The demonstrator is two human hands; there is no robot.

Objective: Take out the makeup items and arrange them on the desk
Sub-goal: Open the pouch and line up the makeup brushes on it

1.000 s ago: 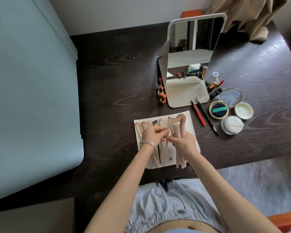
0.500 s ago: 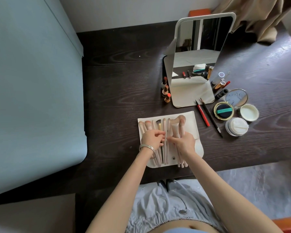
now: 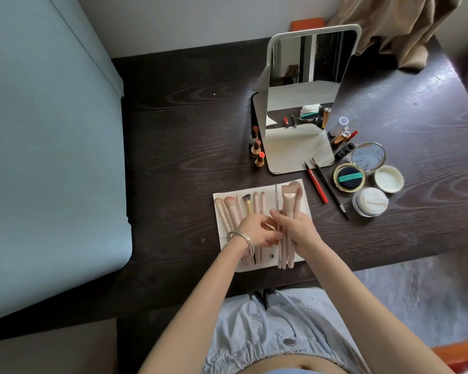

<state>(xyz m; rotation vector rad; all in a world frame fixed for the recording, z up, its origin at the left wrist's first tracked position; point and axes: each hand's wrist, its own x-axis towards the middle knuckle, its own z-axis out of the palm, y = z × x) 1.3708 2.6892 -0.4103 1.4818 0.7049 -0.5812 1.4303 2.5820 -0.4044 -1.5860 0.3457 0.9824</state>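
Much looks done: on the cream brush pouch (image 3: 257, 267) a row of brushes (image 3: 234, 209) waits under the left hand (image 3: 257, 232), whose grasp I cannot tell, the right hand (image 3: 299, 233) grips a brush bundle (image 3: 288, 211), and compacts (image 3: 349, 177) sit arranged rightward.

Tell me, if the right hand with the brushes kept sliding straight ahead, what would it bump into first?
Probably the white foot of the mirror. The right hand points its brushes up the pouch toward it, though height is hard to judge.
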